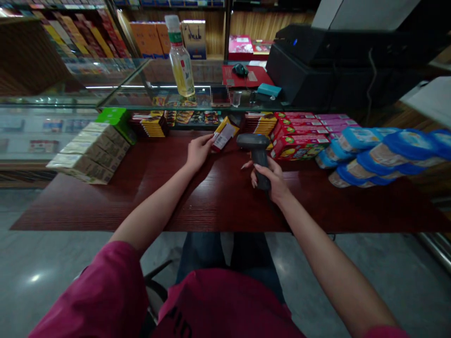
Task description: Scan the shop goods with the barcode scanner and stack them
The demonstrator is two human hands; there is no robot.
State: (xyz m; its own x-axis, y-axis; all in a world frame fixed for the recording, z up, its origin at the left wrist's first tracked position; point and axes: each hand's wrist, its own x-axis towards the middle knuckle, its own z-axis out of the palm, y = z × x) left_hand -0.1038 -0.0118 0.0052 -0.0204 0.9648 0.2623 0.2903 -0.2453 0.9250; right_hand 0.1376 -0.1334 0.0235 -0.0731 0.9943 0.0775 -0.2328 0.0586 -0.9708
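Observation:
In my left hand [200,151] is a small flat packet [224,135], yellow and dark red, its white barcode label turned up toward me. My right hand [272,177] is wrapped round the handle of a black barcode scanner [259,152]. The scanner's head points left, toward the packet, with a gap between them. Behind the packet, one stack of similar yellow and brown packets [259,124] stands at the right, close to the scanner. Another stack of yellow-edged packets [150,124] is farther left.
Beige cartons [93,150] and a green pack [118,119] line the left of the wooden desk [158,188]. Red boxes [299,136] and blue-lidded tubs [380,155] fill the right. A bottle [181,61] stands on the glass counter, near a black machine [338,65].

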